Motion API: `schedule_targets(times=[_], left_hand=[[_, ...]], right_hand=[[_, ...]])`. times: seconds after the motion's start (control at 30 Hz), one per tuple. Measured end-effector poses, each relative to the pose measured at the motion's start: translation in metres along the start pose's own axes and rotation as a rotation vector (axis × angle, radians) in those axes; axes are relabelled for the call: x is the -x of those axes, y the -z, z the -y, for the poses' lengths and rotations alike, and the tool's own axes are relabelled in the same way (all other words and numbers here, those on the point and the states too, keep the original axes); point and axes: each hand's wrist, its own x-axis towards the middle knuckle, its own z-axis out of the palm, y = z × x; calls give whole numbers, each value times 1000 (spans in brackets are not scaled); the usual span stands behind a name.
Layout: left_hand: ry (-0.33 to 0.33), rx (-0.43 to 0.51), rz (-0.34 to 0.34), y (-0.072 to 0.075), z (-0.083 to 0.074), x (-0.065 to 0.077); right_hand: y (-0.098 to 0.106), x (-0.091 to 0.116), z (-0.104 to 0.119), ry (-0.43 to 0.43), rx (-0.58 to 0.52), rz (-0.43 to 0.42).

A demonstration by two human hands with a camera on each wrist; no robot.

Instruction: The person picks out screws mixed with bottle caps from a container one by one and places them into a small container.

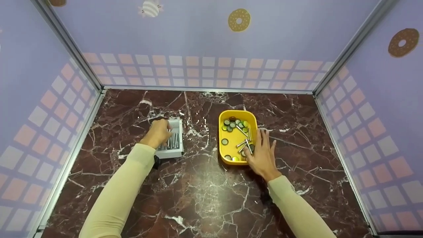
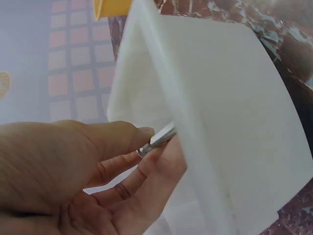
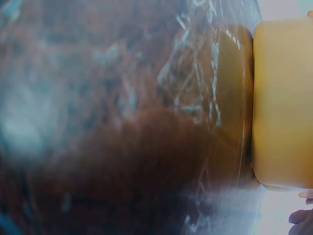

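Observation:
My left hand (image 1: 158,133) reaches into a white bin (image 1: 180,137) on the left, where several metal bolts (image 1: 175,141) lie. In the left wrist view, thumb and fingers pinch one bolt (image 2: 162,136), whose far end is hidden behind the bin's wall. On the right, my right hand (image 1: 262,155) rests over the right rim of a yellow bin (image 1: 221,142). Its fingers are fairly straight and spread outside, while the thumb reaches inside. Several bolts (image 1: 242,131) and round caps (image 1: 224,141), like bottle caps, lie in the yellow bin.
Both bins stand on a dark red marbled tabletop (image 1: 205,185), a gap apart. Lilac panels (image 1: 198,36) with printed squares and doughnuts enclose it at the back, left and right. Metal strips (image 1: 211,90) run along the panels' bottom edges.

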Motion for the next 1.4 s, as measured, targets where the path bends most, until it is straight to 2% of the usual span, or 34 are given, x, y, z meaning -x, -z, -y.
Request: schedule_targets(times=[0.33,0.43,0.47,0.67,0.7,0.8,0.93,1.2,1.4], left_hand=[[-31,-60,-94,-9,5,7],[-21,-80,-83,-12,6,8],[-34,-86,-86,-20,20,-4],[-22,-101,-88,-20,19,-4],[-1,-96,-78,-12,5,9],[8,-79,-75,-9,2,11],[0,-85,-108,-3,-4,13],[-65,-121,-188,3,-24,9],[-128,-156,-239,1,-39,8]], right_hand=[[-3,5,1,-4,-5,2],[-4,7,1,-3,-4,-1],[-4,8,1,-1,-6,-5],[-6,9,0,5,-12,-21],[-6,9,0,5,-11,-21],[-5,8,1,4,-5,-17],[-4,6,2,6,-3,-13],[-1,1,2,1,-12,-29],[1,0,2,1,-9,-21]])
